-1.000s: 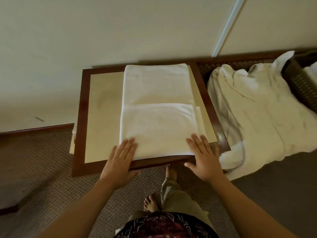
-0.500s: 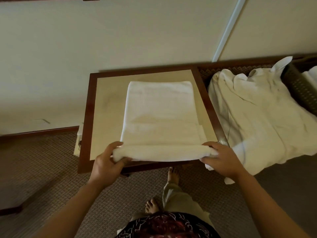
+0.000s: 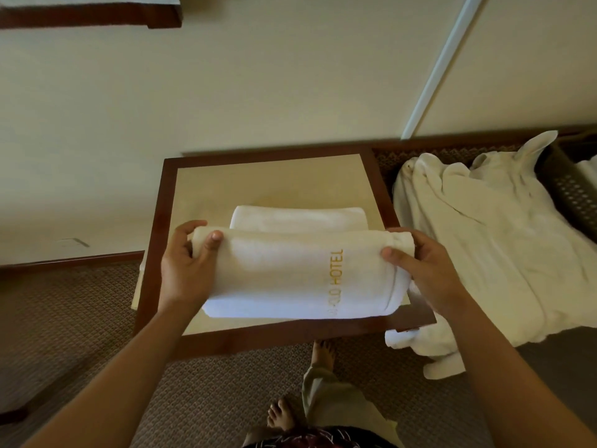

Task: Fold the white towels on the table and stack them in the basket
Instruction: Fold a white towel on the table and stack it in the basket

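A white towel (image 3: 290, 273) with gold "HOTEL" lettering lies partly folded on the small wooden table (image 3: 155, 263). My left hand (image 3: 187, 270) grips the raised fold at its left end, thumb on top. At the right end my right hand (image 3: 426, 273) grips the same fold. The lifted part curves over toward the far half of the towel, which still lies flat. A dark woven basket (image 3: 571, 195) stands at the far right edge, with something white inside it.
A heap of white towels or robes (image 3: 504, 247) lies on the floor right of the table, reaching up to the basket. A cream wall runs behind the table. Patterned carpet (image 3: 80, 334) covers the floor, and my bare feet stand just below the table's near edge.
Both hands went from resting flat on the near edge to gripping it, then lifted and carried it away from me over the towel. The lettering now shows on top.
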`<state>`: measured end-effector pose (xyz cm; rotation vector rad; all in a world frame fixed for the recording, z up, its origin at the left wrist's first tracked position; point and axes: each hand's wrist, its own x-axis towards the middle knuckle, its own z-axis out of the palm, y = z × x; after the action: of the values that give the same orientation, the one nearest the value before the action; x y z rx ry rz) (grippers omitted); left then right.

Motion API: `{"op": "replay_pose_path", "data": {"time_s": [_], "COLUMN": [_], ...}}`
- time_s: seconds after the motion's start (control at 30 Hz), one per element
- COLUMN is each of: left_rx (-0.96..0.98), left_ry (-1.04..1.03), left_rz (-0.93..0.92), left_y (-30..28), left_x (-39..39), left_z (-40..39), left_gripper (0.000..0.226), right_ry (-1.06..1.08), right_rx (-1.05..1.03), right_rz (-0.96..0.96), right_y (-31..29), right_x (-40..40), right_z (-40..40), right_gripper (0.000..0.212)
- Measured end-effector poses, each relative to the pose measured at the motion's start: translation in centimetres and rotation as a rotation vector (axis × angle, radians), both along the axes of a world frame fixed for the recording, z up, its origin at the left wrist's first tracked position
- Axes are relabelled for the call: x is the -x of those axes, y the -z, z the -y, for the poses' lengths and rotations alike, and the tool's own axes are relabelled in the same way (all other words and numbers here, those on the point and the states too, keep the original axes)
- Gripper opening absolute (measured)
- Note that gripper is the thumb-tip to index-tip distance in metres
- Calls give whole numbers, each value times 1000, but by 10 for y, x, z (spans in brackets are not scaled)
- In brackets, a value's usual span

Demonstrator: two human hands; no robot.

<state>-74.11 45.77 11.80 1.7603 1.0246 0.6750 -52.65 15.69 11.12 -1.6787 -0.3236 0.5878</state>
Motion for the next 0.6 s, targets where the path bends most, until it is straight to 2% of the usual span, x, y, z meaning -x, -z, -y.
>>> {"op": "replay_pose_path", "data": {"time_s": [0.1,0.3,0.47,0.6], "left_rx": [26,143,-25,-142], "left_ry": [-12,152,109,183], "left_rz": [-59,-409,-512,-559], "left_y": [16,83,110,115], "left_x": [-42,-103,-119,-134], "left_z": [-30,-77,-79,-88], "left_gripper": [36,56,60,60], "right_ry": [42,78,229,277], "right_rx": [16,271,337,367], "right_rz": [-39,48,167,205], "right_y": [21,81,120,126], "right_x": [-39,-91,-91,-83], "right_z": [-35,-94,-99,-99], "right_gripper": [33,26,28,33]}}
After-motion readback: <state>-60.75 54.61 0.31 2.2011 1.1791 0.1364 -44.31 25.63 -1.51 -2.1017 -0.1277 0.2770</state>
